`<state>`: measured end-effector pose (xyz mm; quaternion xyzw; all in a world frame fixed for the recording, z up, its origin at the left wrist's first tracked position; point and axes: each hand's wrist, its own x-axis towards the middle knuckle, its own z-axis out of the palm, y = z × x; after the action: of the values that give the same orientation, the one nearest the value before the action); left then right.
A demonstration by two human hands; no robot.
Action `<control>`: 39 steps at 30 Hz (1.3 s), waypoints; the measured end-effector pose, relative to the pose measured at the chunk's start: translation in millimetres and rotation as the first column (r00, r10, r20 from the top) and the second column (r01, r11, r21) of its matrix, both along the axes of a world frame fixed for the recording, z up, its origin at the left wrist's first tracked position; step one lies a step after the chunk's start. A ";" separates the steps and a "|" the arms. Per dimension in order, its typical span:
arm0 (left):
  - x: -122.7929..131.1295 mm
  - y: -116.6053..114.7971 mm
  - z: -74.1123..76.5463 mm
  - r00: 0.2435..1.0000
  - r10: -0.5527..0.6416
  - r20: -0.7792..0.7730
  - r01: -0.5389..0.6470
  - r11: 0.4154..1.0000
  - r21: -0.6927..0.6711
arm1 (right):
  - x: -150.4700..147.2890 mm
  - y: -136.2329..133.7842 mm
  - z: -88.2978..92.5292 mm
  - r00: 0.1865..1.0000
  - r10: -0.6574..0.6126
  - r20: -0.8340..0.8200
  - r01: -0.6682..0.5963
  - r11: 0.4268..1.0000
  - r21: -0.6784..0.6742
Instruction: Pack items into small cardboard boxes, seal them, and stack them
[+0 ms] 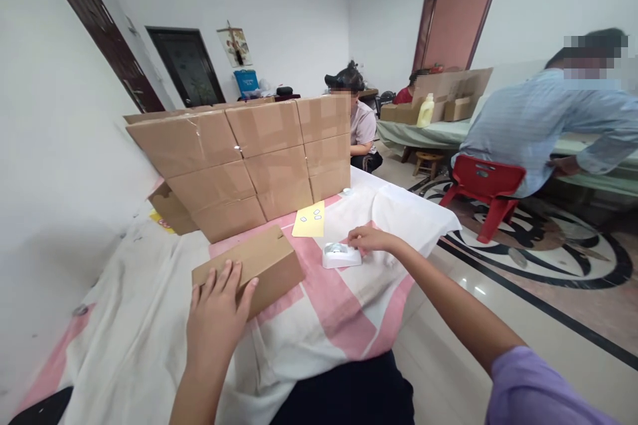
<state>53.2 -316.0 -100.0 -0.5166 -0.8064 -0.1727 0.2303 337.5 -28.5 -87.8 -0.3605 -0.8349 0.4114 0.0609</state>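
Lower centre of frame: left hand (218, 308) lies open, fingers spread flat on the lid of a small cardboard box (264, 262). The box is closed, contents hidden. Right hand (371, 239), centre frame, touches a white device (341, 255) on the cloth-covered surface (149, 318); can't tell if it grips. Behind, a stack of taped-shut cartons (249, 159), with a yellow sheet (309, 220) just beside it.
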 end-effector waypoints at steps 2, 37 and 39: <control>-1.1 -1.3 -0.1 1.000 -0.002 0.000 0.002 1.000 -0.009 | -10.4 7.0 1.6 0.996 0.012 0.086 -0.008 0.999 -0.054; 7.5 -5.4 -1.6 0.999 0.036 -0.039 -0.035 0.998 0.046 | 16.3 8.7 -9.7 0.996 -0.072 -0.053 0.034 0.856 -0.516; 8.2 -5.6 -1.1 0.999 0.033 -0.041 -0.031 0.998 0.060 | 19.0 7.1 -7.4 0.997 -0.074 -0.023 0.051 0.852 -0.522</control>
<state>61.3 -321.6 -101.1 -0.5000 -0.8042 -0.1819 0.2648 356.6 -21.3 -95.2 -0.3818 -0.6788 0.6272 -0.0078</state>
